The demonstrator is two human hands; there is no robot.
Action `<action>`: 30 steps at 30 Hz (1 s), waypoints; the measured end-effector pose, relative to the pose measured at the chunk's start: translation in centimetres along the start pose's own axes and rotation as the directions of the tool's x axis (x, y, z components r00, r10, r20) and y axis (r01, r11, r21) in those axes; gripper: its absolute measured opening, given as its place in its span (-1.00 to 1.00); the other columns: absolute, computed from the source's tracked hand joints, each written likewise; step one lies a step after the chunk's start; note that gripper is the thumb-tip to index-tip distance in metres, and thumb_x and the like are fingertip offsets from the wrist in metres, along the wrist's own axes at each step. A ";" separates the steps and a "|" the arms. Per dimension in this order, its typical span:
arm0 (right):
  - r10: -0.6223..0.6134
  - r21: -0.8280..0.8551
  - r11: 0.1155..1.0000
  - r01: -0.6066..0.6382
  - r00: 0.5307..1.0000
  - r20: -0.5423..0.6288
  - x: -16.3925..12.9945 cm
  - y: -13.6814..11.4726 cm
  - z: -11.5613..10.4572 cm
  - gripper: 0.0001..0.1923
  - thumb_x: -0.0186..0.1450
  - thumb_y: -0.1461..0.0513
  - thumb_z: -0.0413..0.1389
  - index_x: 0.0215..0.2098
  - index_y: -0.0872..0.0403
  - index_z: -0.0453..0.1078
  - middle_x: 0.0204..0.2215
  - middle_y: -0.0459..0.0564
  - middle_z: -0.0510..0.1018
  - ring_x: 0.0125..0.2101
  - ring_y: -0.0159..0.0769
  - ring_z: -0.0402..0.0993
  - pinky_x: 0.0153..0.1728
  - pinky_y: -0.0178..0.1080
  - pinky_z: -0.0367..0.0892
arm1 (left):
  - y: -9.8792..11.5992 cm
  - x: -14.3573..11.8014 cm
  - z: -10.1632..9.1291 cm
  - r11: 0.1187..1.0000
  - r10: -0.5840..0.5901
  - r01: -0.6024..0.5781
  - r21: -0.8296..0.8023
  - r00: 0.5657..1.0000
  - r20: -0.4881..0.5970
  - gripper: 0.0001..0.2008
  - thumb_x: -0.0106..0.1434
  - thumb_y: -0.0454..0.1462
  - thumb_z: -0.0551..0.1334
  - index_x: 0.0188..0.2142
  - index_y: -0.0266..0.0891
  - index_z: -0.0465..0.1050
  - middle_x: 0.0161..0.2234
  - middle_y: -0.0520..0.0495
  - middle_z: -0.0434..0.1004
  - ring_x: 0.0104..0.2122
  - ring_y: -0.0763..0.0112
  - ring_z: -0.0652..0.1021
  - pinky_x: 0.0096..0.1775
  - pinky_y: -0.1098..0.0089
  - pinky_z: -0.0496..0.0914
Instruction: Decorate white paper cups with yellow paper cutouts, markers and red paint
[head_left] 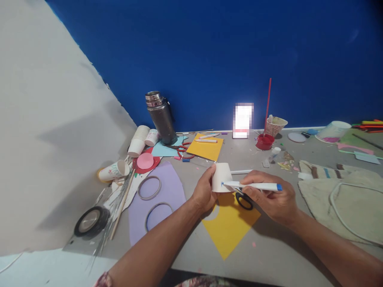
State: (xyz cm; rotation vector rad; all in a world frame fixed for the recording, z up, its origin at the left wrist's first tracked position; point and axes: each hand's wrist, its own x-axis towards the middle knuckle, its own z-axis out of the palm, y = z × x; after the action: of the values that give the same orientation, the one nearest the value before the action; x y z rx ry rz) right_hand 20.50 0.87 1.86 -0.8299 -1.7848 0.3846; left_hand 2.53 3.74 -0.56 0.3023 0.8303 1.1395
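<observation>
A white paper cup, upside down, is in my left hand, whose fingers wrap round its left side. My right hand pinches a white marker with a blue end. The marker's tip touches the cup's side, where a small blue mark shows. Below the cup lies a yellow paper sheet on the table. Black-handled scissors rest under my right hand, their blades partly hidden. Another white stick-like thing lies behind the cup.
A dark flask and stacked paper cups stand at the back left. Purple paper carries two rings; a tape roll lies farther left. At right are a cloth with a white cable, and a red pot holding a stick.
</observation>
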 end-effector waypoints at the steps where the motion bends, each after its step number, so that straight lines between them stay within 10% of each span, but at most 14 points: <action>1: -0.005 -0.003 1.000 0.005 1.000 0.001 -0.1 0.1 0.1 -0.90 0.36 0.23 0.24 -0.32 0.02 0.59 -0.44 -0.03 0.70 -0.53 -0.32 0.59 -0.50 -0.33 0.45 | 0.0 0.0 0.0 1.000 -0.002 0.002 0.003 1.000 0.002 -0.74 0.33 -0.13 0.33 -0.15 -0.29 0.56 -0.26 -0.15 0.65 -0.16 0.14 0.66 -0.08 0.24 0.60; 30: 0.004 -0.040 0.999 -0.005 1.000 -0.026 0.1 0.0 -0.1 -0.89 0.36 0.21 0.23 -0.32 0.00 0.60 -0.43 -0.02 0.71 -0.48 -0.27 0.63 -0.45 -0.31 0.49 | -0.4 0.3 -0.5 0.999 0.033 -0.034 0.010 0.999 0.043 -0.73 0.22 -0.13 0.43 -0.19 -0.24 0.53 -0.29 -0.07 0.62 -0.20 0.24 0.64 -0.07 0.30 0.56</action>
State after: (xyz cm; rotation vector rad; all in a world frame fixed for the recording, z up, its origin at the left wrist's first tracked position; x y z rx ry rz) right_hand 20.56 0.89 1.93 -0.8635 -1.7717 0.3397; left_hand 2.53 3.71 -1.23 0.3494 0.7959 1.1561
